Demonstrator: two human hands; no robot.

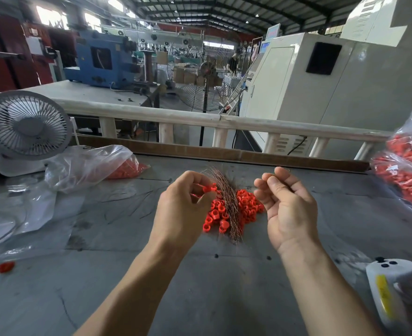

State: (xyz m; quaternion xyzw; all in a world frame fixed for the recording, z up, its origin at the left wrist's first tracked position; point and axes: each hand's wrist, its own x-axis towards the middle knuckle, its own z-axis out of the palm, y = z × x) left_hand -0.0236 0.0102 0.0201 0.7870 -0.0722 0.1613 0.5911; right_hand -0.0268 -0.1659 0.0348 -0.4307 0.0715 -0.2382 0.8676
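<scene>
Currently the left hand [183, 204] pinches one red cap [209, 189] just above the pile [246, 207] of like caps on the table [200, 287]. A wire bundle [228, 202] lies across that pile. The right hand [289, 207] is palm-up with fingers curled and thumb to forefinger; whether it holds a wire cannot be told. The left bag [83, 166] lies slack, with a few red caps at its far end. The right bag [403, 166] is packed with them.
</scene>
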